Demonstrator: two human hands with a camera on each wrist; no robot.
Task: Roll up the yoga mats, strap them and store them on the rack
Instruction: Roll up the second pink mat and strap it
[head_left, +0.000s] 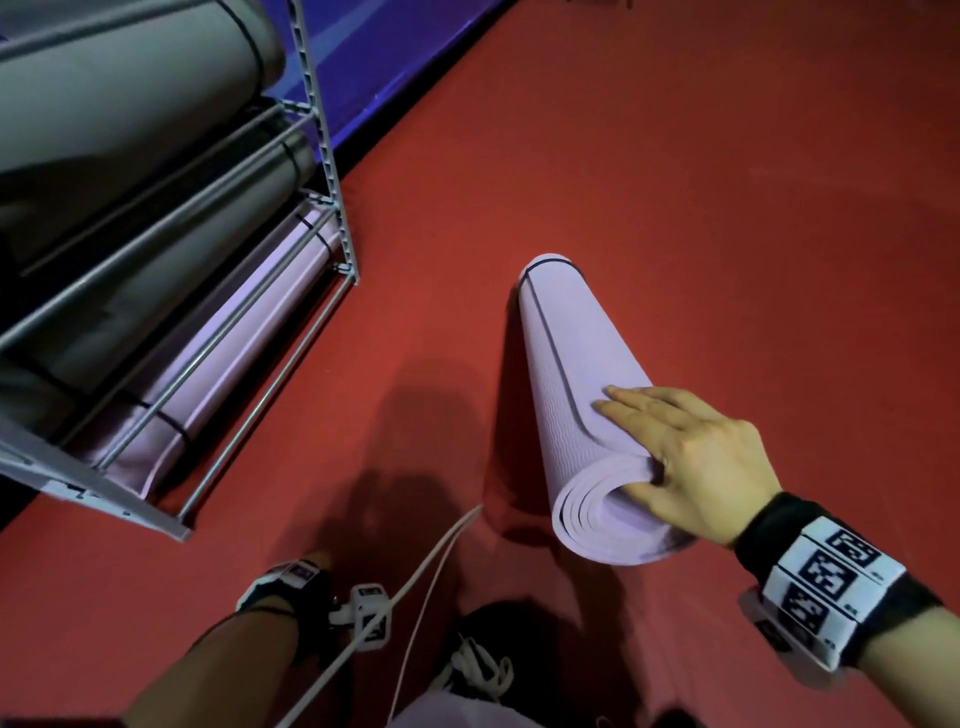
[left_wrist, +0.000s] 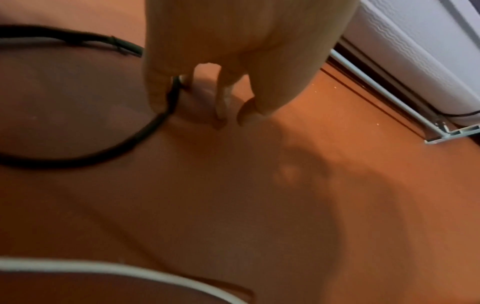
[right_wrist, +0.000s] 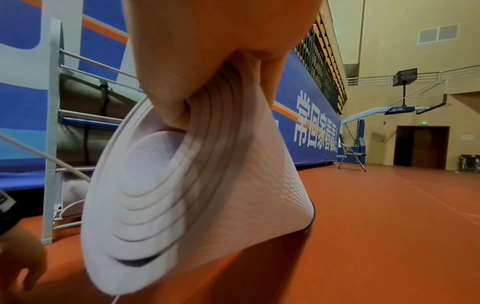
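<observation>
Folding chair, basketball hoop

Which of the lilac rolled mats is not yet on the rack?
The lilac mat on the red floor, gripped by the right hand; the other lies on the rack's bottom shelf.

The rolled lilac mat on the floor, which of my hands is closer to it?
Right. Your right hand grips the near end of the rolled lilac mat, thumb tucked into the coil. Your left hand is off to its left, low over the floor, pinching a black strap.

From above we look down on both hands; each wrist view sits close behind its fingers, all sharing the red floor and rack.
</observation>
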